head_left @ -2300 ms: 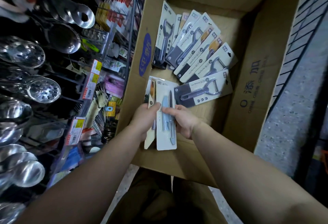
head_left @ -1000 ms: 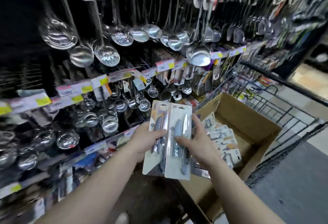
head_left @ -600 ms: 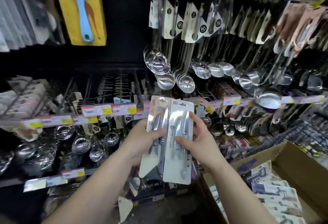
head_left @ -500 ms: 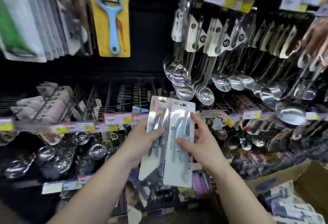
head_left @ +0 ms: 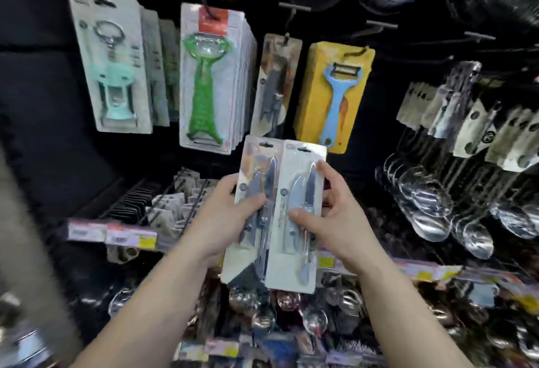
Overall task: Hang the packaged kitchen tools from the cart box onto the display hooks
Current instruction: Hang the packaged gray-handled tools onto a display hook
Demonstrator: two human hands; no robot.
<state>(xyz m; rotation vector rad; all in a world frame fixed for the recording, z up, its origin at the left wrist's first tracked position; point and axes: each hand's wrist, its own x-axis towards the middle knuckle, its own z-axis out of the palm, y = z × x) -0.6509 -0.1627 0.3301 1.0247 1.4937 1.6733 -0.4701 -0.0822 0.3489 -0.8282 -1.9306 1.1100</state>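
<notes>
Two white carded knife packages are held upright side by side in front of the display wall. My left hand point(head_left: 230, 216) grips the left package point(head_left: 252, 169); my right hand point(head_left: 329, 210) grips the right package point(head_left: 303, 268), which overlaps the left one. Each card has a hang slot at its top edge. Just above them a dark card with a similar tool point(head_left: 275, 81) hangs on a hook. Bare black hooks point(head_left: 376, 27) stick out at the upper right. The cart box is out of view.
Hanging on the wall are a mint grater card point(head_left: 113, 61), a stack of green peeler cards point(head_left: 210, 78) and a yellow card with a blue peeler point(head_left: 335, 93). Steel ladles point(head_left: 431, 192) hang at right. Price-tag rails point(head_left: 116, 233) run below.
I lifted the two packages out of the cart box and my view swung up and left to the peeler hooks. Both hands keep the same grip; the box has left the view.
</notes>
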